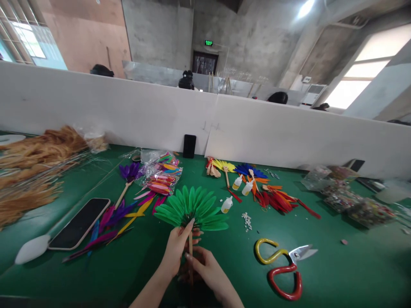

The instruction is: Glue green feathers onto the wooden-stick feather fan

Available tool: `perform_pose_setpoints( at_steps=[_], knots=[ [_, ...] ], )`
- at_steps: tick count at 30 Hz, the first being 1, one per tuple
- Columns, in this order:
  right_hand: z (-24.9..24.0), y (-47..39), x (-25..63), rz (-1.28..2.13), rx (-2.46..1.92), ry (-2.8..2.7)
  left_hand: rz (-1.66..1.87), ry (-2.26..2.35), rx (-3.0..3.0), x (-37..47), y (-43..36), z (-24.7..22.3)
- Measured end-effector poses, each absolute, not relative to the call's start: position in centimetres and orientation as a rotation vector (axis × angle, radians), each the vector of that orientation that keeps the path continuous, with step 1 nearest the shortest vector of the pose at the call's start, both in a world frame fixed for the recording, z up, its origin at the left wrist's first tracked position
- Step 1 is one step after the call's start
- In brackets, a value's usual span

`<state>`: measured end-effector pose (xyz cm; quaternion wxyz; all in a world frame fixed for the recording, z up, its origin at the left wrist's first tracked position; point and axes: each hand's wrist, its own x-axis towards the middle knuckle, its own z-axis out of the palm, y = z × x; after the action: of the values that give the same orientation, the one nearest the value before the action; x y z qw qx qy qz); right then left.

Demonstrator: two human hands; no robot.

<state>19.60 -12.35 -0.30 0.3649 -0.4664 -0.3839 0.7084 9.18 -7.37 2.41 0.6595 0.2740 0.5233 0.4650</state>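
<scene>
A green feather fan (195,205) with a thin wooden handle is held upright over the table, its feathers spread in a half circle. My left hand (177,246) grips it where the feathers meet the handle, thumb pressed on the feather base. Lower down, my right hand (205,265) has thumb and fingers closed around the wooden handle. Part of the fingers of both hands is hidden behind the fan. Right of the feathers stands a small white glue bottle (226,205). Small white beads (246,222) lie in a pile farther right.
Scissors (289,267) with yellow and red handles lie open at right. Left are a phone (80,224), loose coloured feathers (112,222) and a purple feather fan (129,173). Yellow (224,166) and blue (250,170) feather fans lie farther back, before a white partition (144,111).
</scene>
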Motion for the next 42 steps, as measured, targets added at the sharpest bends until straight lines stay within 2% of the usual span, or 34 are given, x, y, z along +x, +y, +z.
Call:
perform_pose_setpoints(
  at_steps=[22,30,37,42],
  knots=[
    [-0.4,-12.8,19.4,1.869,-1.152,-1.07,1.09,1.171,0.71,9.2,-7.1,2.0],
    [1.5,-12.8,21.5,1.806,-1.184,-1.298,1.071,1.176,0.76,9.2,-7.3,2.6],
    [4.0,-11.4,27.3,1.394,-1.416,-1.252,1.054,1.176,0.776,8.5,-7.4,3.2],
    [6.6,-9.5,29.1,1.08,-1.423,-1.277,1.018,1.176,0.818,8.2,-7.6,3.5]
  ],
)
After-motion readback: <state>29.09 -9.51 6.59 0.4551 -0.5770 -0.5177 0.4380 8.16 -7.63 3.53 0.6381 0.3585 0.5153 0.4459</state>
